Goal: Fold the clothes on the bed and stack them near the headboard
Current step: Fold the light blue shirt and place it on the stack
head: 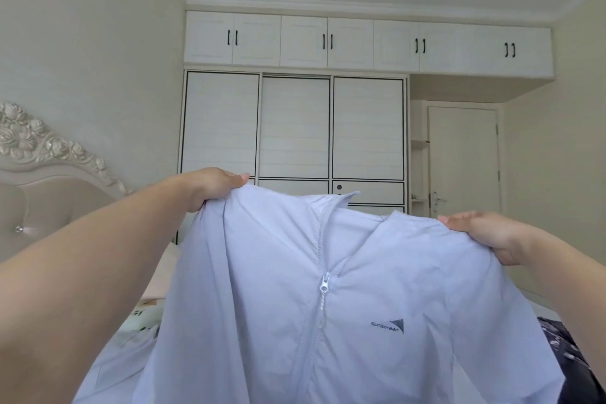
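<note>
The left hand (213, 185) and right hand (485, 233) each pinch a shoulder of the pale jacket (328, 305). It hangs up in front of the wardrobe (295, 125).

jacket (377, 272): thin pale lilac woven cloth, matt, lightly creased, looks like smooth synthetic; white plastic-looking zip (324, 289) down the front, dark printed logo (388, 326) flat on the fabric. headboard (49, 174): carved floral trim with a pearly satin sheen, padded panel below in smooth beige upholstery, one shiny button stud (18, 229). wardrobe (295, 128): white panels, matt, faint horizontal grain texture on the sliding doors, thin black edging; upper cabinet handles (232, 38) dark, look like metal. door (464, 161): white, smooth, low sheen. walls matt cream. dark patterned cloth (567, 357) at right, matt
</note>
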